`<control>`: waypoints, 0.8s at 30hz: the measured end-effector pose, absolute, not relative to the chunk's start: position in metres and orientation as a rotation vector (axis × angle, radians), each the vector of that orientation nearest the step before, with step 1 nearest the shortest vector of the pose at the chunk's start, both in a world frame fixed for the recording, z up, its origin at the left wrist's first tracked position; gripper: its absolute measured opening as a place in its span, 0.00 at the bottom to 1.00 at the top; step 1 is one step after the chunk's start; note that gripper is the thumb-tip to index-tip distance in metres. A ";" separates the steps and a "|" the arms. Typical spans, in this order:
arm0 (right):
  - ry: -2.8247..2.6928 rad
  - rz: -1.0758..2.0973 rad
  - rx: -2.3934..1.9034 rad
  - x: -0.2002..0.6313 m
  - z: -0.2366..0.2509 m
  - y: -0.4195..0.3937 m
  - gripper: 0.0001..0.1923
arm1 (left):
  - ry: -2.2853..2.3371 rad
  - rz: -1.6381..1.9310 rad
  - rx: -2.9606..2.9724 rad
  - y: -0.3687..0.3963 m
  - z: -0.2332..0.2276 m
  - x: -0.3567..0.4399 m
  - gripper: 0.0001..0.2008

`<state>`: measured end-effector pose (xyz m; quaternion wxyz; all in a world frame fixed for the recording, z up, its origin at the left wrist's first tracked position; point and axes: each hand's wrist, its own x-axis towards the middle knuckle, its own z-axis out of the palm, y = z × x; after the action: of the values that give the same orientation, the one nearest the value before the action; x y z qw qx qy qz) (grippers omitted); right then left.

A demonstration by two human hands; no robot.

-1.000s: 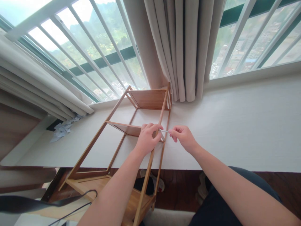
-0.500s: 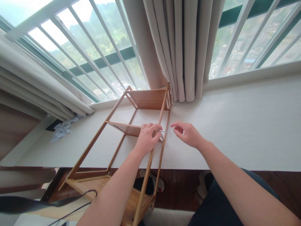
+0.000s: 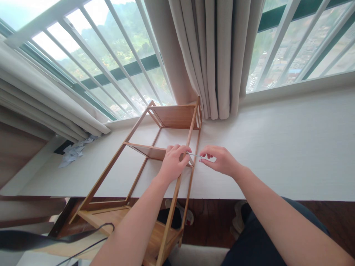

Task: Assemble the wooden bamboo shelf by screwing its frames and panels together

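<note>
Forearms fill my near view. My left hand (image 3: pixel 173 162) is closed around an upright of the bamboo shelf rack (image 3: pixel 155 147), which leans tilted onto the white sill (image 3: pixel 277 147). My right hand (image 3: pixel 220 159) pinches a thin metal hex key (image 3: pixel 195 155) at the joint. I judge the rack light, stiff, smooth; best held by the post. Beyond, curtains (image 3: pixel 216 55) hang.

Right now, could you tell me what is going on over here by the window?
A person is working on a wooden shelf rack that lies tipped over on the white window ledge. The left hand grips a rail at the middle shelf, while the right hand pinches a small metal hex key stuck into that joint. Crumpled paper lies by the curtain.
</note>
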<state>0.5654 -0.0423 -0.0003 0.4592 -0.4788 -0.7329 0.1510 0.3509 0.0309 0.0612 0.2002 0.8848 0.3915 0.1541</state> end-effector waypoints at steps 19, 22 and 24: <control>-1.849 0.245 -1.055 0.562 0.005 -0.044 0.05 | 1.104 0.418 2.451 0.030 0.063 0.351 0.11; -1.848 0.281 -1.082 0.562 0.004 -0.043 0.05 | 1.108 0.419 2.452 0.030 0.063 0.351 0.11; -1.839 0.310 -1.105 0.562 0.003 -0.043 0.05 | 1.108 0.418 2.450 0.029 0.063 0.351 0.11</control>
<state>0.5615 -0.0431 0.0029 0.4682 -0.4504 -0.7496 0.1264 0.3505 0.0294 0.0630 0.2086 0.8805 0.3983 0.1501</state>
